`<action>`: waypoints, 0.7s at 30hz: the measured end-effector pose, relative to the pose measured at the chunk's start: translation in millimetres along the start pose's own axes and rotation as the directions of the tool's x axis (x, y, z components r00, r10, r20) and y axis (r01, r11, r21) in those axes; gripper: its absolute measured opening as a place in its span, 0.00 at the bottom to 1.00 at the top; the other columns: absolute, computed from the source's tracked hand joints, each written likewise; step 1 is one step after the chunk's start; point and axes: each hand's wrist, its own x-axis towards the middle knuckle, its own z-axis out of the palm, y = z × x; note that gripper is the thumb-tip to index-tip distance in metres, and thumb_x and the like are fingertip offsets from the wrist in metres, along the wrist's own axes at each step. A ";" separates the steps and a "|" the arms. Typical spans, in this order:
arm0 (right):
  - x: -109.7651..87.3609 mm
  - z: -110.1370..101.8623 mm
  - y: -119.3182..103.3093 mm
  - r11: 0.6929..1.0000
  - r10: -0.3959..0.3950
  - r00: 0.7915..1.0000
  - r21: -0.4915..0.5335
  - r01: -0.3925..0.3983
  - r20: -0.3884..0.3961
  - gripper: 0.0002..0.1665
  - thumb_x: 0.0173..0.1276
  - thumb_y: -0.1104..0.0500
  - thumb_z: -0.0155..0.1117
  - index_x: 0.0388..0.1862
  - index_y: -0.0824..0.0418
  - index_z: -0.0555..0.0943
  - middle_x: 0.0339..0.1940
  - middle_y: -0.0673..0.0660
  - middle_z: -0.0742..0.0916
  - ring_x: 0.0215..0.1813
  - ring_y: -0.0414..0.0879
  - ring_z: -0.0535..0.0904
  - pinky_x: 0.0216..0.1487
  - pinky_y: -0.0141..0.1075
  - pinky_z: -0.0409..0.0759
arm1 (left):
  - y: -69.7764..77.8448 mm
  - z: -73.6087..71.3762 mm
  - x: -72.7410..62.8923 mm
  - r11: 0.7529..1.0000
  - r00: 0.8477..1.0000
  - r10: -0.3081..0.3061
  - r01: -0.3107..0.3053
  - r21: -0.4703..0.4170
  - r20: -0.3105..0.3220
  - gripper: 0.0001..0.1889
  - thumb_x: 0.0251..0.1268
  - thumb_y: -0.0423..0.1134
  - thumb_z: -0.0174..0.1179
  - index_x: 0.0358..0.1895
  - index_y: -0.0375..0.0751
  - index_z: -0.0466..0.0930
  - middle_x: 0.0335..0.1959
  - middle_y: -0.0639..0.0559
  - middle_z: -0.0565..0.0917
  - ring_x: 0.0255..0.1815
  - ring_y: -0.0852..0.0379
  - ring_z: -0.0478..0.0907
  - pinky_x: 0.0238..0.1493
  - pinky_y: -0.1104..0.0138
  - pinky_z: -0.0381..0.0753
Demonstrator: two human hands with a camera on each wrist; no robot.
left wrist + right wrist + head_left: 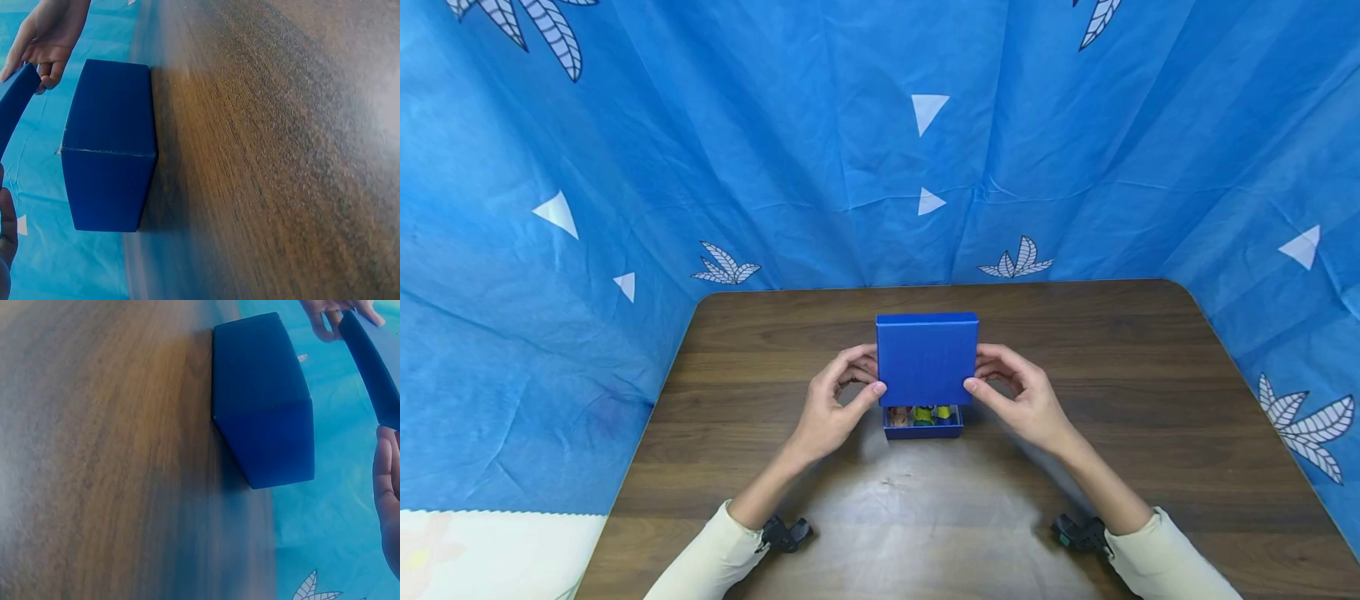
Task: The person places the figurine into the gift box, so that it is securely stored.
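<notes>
Both hands hold a square blue box lid [927, 360] by its opposite sides, raised above a blue box [923, 432] on the table. My left hand [835, 400] grips the lid's left side, thumb on the front face and fingers behind the edge. On the right side, my right hand [1018, 396] pinches it the same way. Small yellow, green and brownish items [922, 415] show inside the box along its near side; the lid hides the rest. Both wrist views show the box [109, 144] standing on the wood, with a gap between it and the lid [369, 365].
The box stands near the middle of a dark wood-grain table [760, 333]. A blue curtain [835, 150] with white triangles and leaf prints surrounds the table at the back and sides. Each wrist wears a black camera [786, 533]. A pale cloth [490, 550] lies at the lower left.
</notes>
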 end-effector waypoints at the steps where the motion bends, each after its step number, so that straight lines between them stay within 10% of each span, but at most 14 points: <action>1: 0.0 0.2 0.0 1.000 0.005 1.000 0.008 -0.005 0.000 0.29 0.69 0.75 0.71 0.68 0.62 0.81 0.52 0.56 0.89 0.50 0.38 0.87 0.57 0.27 0.87 | 0.3 0.4 0.2 1.000 1.000 0.000 0.000 -0.006 0.000 0.28 0.73 0.27 0.68 0.73 0.43 0.76 0.51 0.42 0.86 0.45 0.59 0.88 0.55 0.64 0.88; 21: 0.6 3.2 2.0 1.000 0.003 1.000 0.018 -0.003 -0.013 0.46 0.70 0.77 0.68 0.84 0.57 0.68 0.83 0.54 0.73 0.43 0.41 0.85 0.46 0.28 0.86 | -1.3 2.5 -0.5 0.985 0.992 0.121 -0.122 0.118 0.021 0.38 0.73 0.25 0.66 0.84 0.40 0.64 0.84 0.42 0.68 0.43 0.56 0.87 0.55 0.66 0.88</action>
